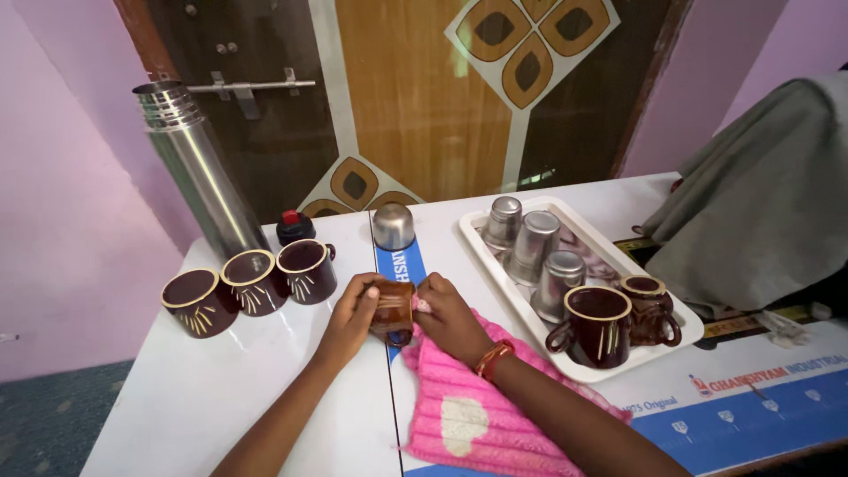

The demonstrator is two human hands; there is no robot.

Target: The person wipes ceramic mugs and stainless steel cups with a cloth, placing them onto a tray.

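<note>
The head camera looks down on a white table (221, 389) set against a brown patterned door (415, 97).

Near the middle of the table, both hands meet around a small brown cup (393, 309) lying on its side. The left hand (351, 314) is closed on the cup's left end, fingers curled over the top. The right hand (449, 316) is closed against the cup's right end, with a fold of pink cloth (477, 411) pinched between its fingertips and the cup. An orange bangle (492, 359) sits on the right wrist. The rest of the pink cloth lies under the right forearm and spreads toward the table's near edge; a pale heart shape shows on it.

Toward the table's left edge, three brown cups (252, 284) with cream line marks stand upright in a row, touching or nearly touching. Behind them, near the far left corner, a tall steel flask (199, 172) stands open at the top, and its black stopper with a red button (294, 227) sits just beside its foot. A steel flask cap (393, 226) stands upside down at the far edge, directly beyond the hands.

To the right, a white tray (495, 274) lies at an angle. It holds three steel tumblers (534, 247), mouths down, in a line, and two upright brown cups: a big cup (594, 325) at the near end and a smaller cup (652, 309) beside it.

A grey cloth (760, 203) covers something bulky at the table's right edge.
</note>
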